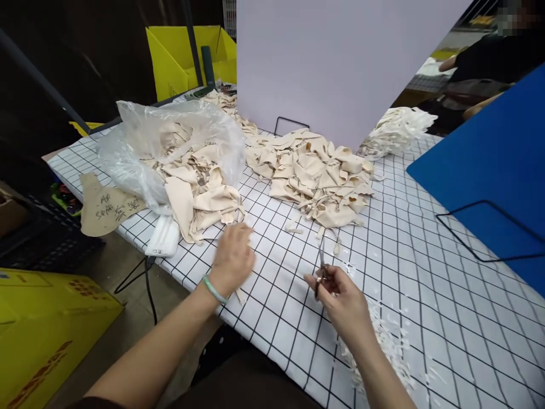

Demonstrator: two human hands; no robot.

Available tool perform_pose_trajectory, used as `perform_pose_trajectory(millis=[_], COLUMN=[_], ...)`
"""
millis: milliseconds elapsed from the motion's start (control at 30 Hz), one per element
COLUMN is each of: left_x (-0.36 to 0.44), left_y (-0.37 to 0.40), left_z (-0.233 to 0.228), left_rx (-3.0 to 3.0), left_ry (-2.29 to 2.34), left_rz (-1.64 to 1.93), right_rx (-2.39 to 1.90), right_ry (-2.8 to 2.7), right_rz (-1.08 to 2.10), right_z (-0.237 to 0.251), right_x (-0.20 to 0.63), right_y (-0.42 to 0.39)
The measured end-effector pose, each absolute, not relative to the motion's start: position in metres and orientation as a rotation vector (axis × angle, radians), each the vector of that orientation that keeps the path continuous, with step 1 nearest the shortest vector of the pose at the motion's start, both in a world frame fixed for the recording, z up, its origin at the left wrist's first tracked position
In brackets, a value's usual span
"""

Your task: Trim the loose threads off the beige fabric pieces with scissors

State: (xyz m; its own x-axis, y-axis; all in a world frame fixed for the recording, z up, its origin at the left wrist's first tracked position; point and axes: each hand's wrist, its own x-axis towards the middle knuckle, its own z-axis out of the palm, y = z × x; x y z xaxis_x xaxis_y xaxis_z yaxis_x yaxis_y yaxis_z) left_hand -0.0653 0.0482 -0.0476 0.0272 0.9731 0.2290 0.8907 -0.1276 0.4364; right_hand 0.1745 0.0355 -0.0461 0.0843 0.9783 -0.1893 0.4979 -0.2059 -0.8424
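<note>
My left hand (pixel 233 254) reaches across the checked table (pixel 409 272) toward beige fabric pieces (pixel 200 196) spilling out of a clear plastic bag (pixel 140 147); its fingers are blurred and hold nothing that I can see. A green band sits on that wrist. My right hand (pixel 340 295) is closed around small scissors (pixel 321 267), their blades pointing away from me. A second heap of beige fabric pieces (pixel 315 176) lies just beyond the scissors.
White thread and strip trimmings (pixel 387 341) litter the table by my right forearm. A lilac board (pixel 336 62) and a blue board (pixel 489 170) stand on wire holders. White strips (pixel 395 130) are piled at the back. Yellow bins (pixel 183 54) stand behind and at lower left. Another person (pixel 481 62) sits far right.
</note>
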Motion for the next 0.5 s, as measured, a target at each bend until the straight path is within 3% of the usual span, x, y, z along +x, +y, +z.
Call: perform_pose_trajectory(millis=[67,200,367,500], left_x=[-0.103,-0.12,-0.048,-0.016], left_y=[0.046,0.026,-0.019,-0.044], left_z=[-0.05,-0.045,-0.037,-0.039], left_rx=[2.054,2.068,2.332,2.257], left_ry=[2.189,2.147,1.385,1.01], left_rz=[0.625,0.582,1.063,1.082], right_rx=[-1.759,-1.586,-1.245,-1.216], right_ry=[-1.445,-1.353,-1.03,-1.007], right_rz=[1.002,1.18,1.804,1.914], right_z=[-0.044,-0.043,-0.046,-0.048], right_x=[0.174,0.159,0.128,0.124], right_y=[0.037,0.038,0.027,0.017])
